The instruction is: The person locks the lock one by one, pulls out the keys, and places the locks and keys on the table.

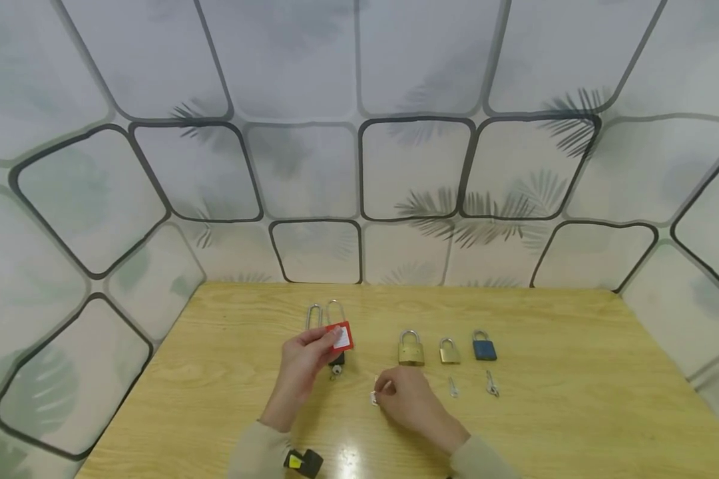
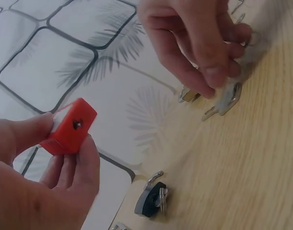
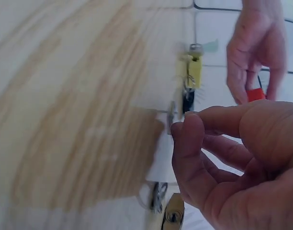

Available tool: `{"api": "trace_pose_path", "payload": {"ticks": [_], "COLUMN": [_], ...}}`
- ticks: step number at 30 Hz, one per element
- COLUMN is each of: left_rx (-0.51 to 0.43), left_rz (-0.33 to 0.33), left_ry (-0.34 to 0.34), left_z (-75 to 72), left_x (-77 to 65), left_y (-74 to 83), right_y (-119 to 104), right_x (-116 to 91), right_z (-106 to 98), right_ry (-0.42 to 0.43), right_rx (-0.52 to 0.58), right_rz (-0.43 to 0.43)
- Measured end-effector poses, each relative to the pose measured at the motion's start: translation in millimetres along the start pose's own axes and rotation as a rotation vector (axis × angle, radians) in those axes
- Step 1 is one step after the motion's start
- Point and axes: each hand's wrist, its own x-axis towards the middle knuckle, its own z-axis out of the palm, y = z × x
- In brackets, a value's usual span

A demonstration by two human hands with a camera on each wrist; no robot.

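Note:
In the head view my left hand grips a red padlock with a white label, raised above the table. Its keyhole side shows in the left wrist view, where the thumb presses the label and the fingers curl beneath the red body. My right hand is low at the table, in front of a large brass padlock. Its thumb and index finger pinch a small silver key, mostly covered by the fingers; the key shows below the fingertips in the left wrist view.
A small brass padlock and a blue padlock stand to the right, with keys in front. A black padlock with keys hanging from it is near the left hand. Patterned walls enclose the table.

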Motion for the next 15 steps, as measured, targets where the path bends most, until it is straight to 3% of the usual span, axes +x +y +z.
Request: {"api": "trace_pose_path", "payload": {"ticks": [5, 8, 15], "left_rx": [0.238, 0.349, 0.447], "left_rz": [0.057, 0.092, 0.163], "left_ry": [0.043, 0.029, -0.043], "left_z": [5.7, 9.4, 17.8], "left_x": [1.1, 2.0, 9.8], "left_y": [-8.6, -14.0, -28.2], "right_y": [4.5, 8.2, 21.0], "right_x": [-5.1, -9.4, -21.5], "right_z": [-22.2, -43.6, -87.5], "right_ry": [0.021, 0.049, 0.113], "right_rx": [0.073, 0.125, 0.169], "right_rz": [0.102, 0.161, 0.253]}}
